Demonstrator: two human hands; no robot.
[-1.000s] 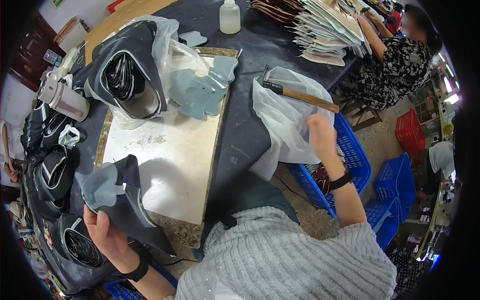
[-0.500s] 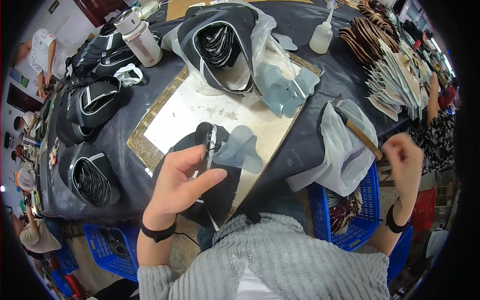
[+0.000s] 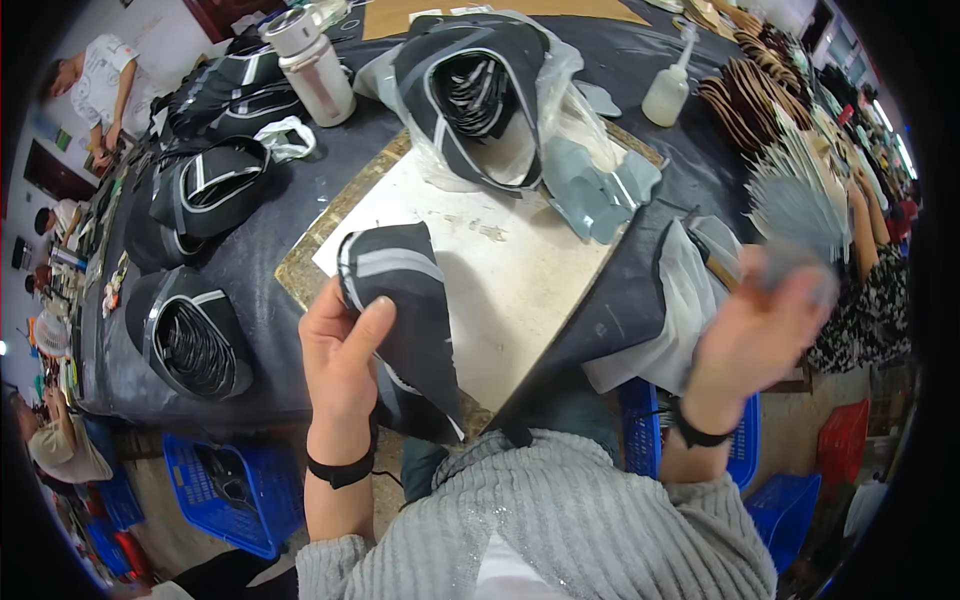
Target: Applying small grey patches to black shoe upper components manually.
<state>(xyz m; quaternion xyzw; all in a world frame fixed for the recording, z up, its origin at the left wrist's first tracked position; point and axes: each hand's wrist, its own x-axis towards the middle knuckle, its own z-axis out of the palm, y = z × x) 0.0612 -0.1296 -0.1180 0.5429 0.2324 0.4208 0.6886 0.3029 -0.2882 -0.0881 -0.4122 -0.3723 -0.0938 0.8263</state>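
Observation:
My left hand [image 3: 345, 345] is closed on a black shoe-upper piece [image 3: 408, 300] with a grey stripe, the thumb pressed on its face. The piece is raised over the near left part of a white board [image 3: 500, 300]. Off to the right, my right hand [image 3: 760, 315] is smeared by motion. A thin grey translucent sheet piece [image 3: 798, 215], also blurred, sticks up from its fingers. Beneath that hand lie a white plastic bag [image 3: 668, 320] and a wooden-handled tool [image 3: 716, 268], both partly covered.
Nested black uppers [image 3: 470, 90] sit in clear plastic on the board, beside cut grey pieces [image 3: 590, 195]. More black bundles [image 3: 195, 335] line the left. A flask [image 3: 318, 80], a squeeze bottle [image 3: 665, 95] and fanned stacks [image 3: 790, 170] stand farther back. Blue baskets [image 3: 235, 490] flank me below.
The grey sheet piece has left the black upper and is now at my right hand, which was bare before. My left hand has turned the black upper so its striped face shows.

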